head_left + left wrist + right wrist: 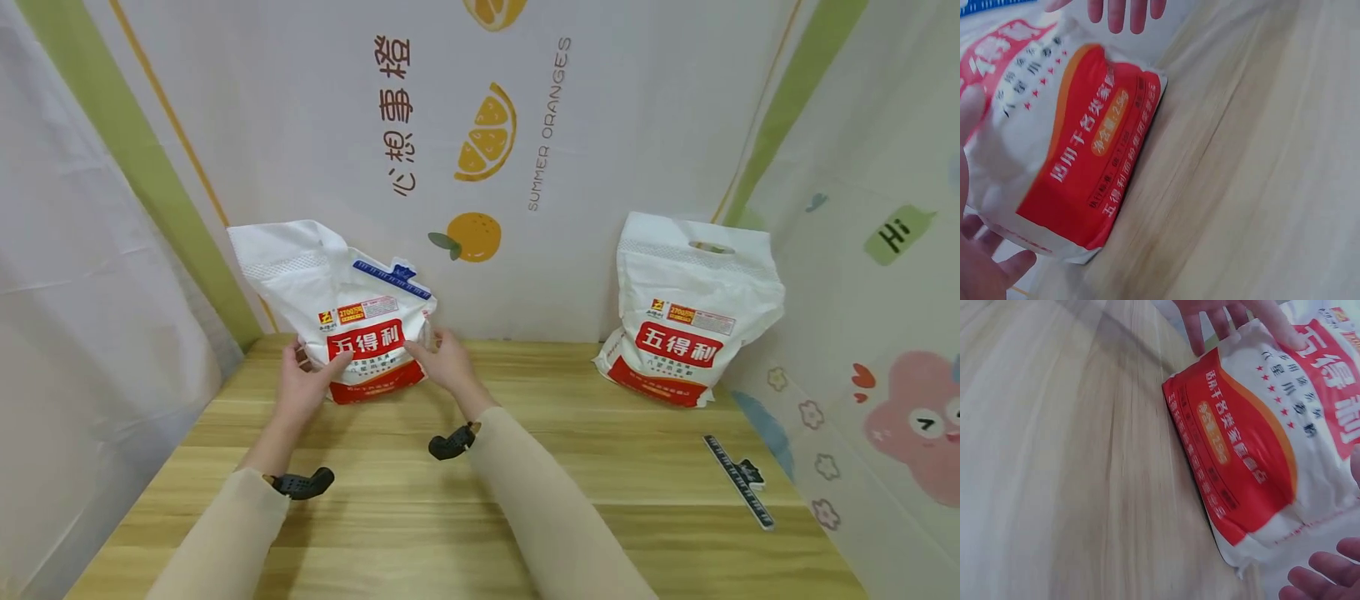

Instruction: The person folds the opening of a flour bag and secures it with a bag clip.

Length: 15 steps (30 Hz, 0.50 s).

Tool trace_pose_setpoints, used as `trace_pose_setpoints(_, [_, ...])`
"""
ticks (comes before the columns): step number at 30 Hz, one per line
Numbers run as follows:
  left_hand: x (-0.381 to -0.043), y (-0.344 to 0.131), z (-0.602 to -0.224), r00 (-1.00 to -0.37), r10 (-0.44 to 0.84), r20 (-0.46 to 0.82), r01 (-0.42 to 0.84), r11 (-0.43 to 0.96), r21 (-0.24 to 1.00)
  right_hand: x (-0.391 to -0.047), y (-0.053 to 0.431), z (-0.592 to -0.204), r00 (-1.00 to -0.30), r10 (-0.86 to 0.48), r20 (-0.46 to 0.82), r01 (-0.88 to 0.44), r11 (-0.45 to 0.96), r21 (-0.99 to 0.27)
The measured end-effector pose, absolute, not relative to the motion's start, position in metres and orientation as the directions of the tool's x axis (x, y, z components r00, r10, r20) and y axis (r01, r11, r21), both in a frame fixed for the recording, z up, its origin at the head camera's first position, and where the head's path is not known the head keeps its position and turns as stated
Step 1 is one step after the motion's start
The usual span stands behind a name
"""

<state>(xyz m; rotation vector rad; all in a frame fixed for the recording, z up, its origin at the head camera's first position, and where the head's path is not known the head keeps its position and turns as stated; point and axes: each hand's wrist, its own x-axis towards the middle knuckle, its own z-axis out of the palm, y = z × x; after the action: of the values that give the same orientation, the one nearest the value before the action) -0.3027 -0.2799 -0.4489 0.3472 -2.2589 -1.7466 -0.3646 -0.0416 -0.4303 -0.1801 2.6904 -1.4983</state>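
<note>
A white and red flour bag (pixel 371 346) stands on the left of the table, its handle top folded over to the left. A blue sealing clip (pixel 392 279) lies slanted across its upper right. My left hand (pixel 303 379) is at the bag's left side, thumb on the front and fingers beside it. On the other side is my right hand (pixel 444 362), its thumb touching the front edge. Its fingers (pixel 1319 578) look loosely extended in the right wrist view. The bag hides part of the left hand's fingers in the head view.
A second flour bag (pixel 675 321) stands at the back right, with its handle top upright. A black sealing clip (pixel 738 482) lies on the wooden table (pixel 585 450) in front of it. Printed curtains (pixel 600 125) hang behind and at both sides.
</note>
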Motion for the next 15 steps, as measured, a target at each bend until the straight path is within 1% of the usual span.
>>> trace_pose_setpoints(6, [-0.284,-0.272,-0.438,-0.927,-0.367,0.077,-0.025,0.265,0.964,-0.356,-0.011,-0.427,-0.984,-0.171,0.041,-0.122,0.492,-0.862])
trace_pose_setpoints(15, [-0.254,-0.248,-0.428,-0.96,-0.272,0.073,-0.043,0.398,0.916,-0.33,0.044,-0.428,-0.965,-0.244,0.097,-0.197,0.432,-0.88])
